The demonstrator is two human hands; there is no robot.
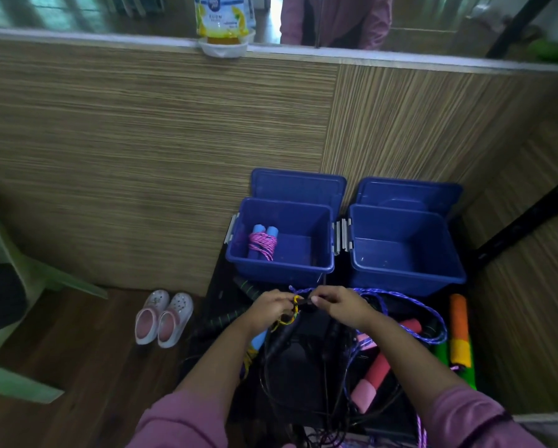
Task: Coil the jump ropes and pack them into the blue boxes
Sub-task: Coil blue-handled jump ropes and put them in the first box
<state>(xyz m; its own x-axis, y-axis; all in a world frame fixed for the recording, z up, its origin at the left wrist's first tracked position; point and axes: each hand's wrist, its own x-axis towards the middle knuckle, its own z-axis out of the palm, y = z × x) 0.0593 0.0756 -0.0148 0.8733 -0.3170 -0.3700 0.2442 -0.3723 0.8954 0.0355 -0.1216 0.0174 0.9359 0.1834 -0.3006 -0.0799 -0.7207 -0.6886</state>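
Two open blue boxes stand side by side against the wooden wall. The left box [280, 268] holds a coiled pink rope with light blue handles [263, 242]. The right box [407, 273] looks empty. In front of them my left hand [269, 310] grips a yellow rope [292, 313] with a light blue handle hanging below it. My right hand [339, 305] pinches the same rope's end close to the left hand. A purple rope [432, 315] and black ropes [284, 344] lie loose on the dark surface below.
Pink-handled [373, 373], orange [458, 321] and green handles lie at the right of the pile. A pair of pink clogs [164, 318] sits on the wooden floor at left, beside a green plastic chair [22, 276]. A bottle [224, 17] stands on the ledge above.
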